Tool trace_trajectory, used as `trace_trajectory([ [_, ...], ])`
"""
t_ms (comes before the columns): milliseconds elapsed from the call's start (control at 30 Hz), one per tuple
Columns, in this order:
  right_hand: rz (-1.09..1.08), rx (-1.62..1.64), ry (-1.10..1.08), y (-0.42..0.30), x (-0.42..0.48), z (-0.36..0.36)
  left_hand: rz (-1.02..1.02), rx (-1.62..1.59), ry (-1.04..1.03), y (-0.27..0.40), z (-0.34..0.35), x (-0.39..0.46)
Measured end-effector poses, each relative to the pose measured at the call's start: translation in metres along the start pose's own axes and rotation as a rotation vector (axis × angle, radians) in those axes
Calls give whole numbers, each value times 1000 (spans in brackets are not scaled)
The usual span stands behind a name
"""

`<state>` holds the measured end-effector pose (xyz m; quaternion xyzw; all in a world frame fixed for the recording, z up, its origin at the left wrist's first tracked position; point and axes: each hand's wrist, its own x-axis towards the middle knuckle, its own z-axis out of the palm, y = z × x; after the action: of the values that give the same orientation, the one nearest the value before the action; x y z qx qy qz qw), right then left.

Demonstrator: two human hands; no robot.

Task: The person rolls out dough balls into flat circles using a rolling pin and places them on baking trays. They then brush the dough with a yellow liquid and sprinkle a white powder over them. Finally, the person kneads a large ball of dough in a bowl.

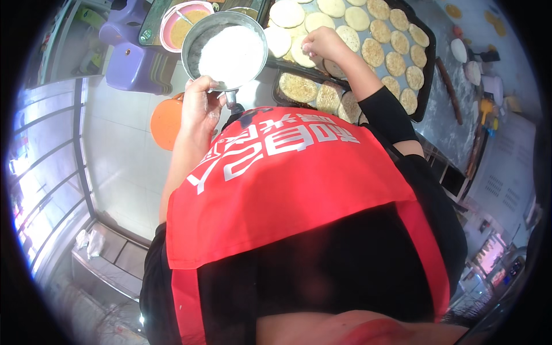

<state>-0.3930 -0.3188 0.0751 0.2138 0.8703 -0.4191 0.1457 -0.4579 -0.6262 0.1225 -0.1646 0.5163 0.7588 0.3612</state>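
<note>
My left hand (199,101) grips the handle end of a metal saucepan (189,58), its thumb up by the rim. White powder (235,54) heaps inside the pan. Over the large black baking tray (428,92), my right hand (324,43) has its fingertips pinched together at a pale dough round (300,55). Whether those fingers touch the dough or hold a pinch of something is not plain. Several pale rounds lie around that hand. Farther right in the tray are several rounds with a speckled tan coating (380,31).
A second tray with coated flat breads (297,87) sits nearer my apron. Left of the pan is a pink bowl (164,28) of brownish liquid with a spoon. Purple stools (129,64) and an orange stool (165,125) stand leftward. A rolling pin (449,90) lies on a floured worktop (435,118).
</note>
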Motion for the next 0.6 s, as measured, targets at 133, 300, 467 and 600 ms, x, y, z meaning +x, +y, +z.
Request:
trace_trajectory([
  [133,-37,-240,111,5,8,-5,-13,16,-15,0,2,-4],
  [300,49,-276,124,25,2,-8,-23,23,-37,-2,2,-7],
  [467,24,-91,42,16,-8,12,-47,29,-26,3,5,-10],
  [600,63,-190,54,15,-11,5,1,39,-17,1,0,-7],
])
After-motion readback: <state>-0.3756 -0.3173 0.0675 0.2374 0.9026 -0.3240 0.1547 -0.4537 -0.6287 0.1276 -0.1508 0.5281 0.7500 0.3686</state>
